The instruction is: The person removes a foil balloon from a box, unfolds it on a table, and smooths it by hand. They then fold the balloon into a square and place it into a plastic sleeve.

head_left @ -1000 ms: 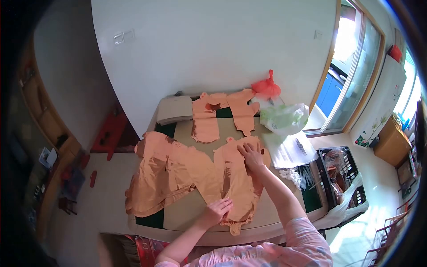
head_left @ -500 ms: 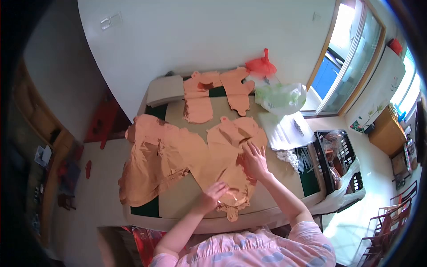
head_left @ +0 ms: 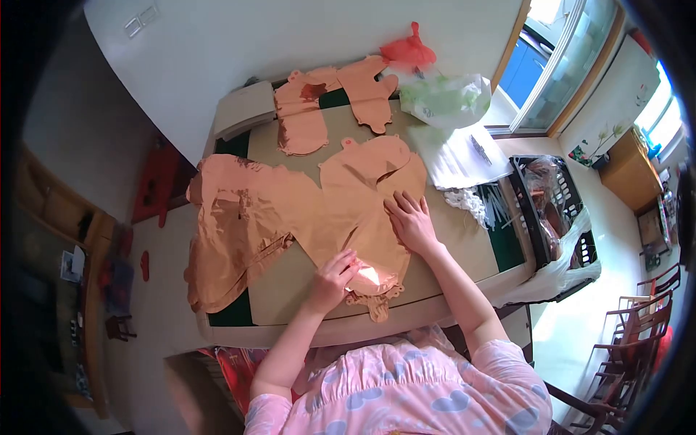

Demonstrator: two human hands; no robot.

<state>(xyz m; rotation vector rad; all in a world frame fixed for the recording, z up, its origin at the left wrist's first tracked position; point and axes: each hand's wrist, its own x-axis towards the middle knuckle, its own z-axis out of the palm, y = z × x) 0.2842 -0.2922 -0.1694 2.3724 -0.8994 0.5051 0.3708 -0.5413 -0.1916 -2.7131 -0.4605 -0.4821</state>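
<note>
Closest to me, one person in a pink patterned top stood at one table, both hands low over the copper foil. The left hand was on its near end, fingers bent and close together; I couldn't tell whether they pinched anything. The right hand lay further up on the right side, palm down, fingers slightly spread. The foil sat on a brown board and continued into a crumpled stretch at left; whether that made one piece or two, I couldn't tell. To the right were one black crate, one white fluffy bundle and several thin sticks. Beyond lay two more foil shapes, one cardboard stack, one green-and-white bag and, farthest, one red bag.
</note>
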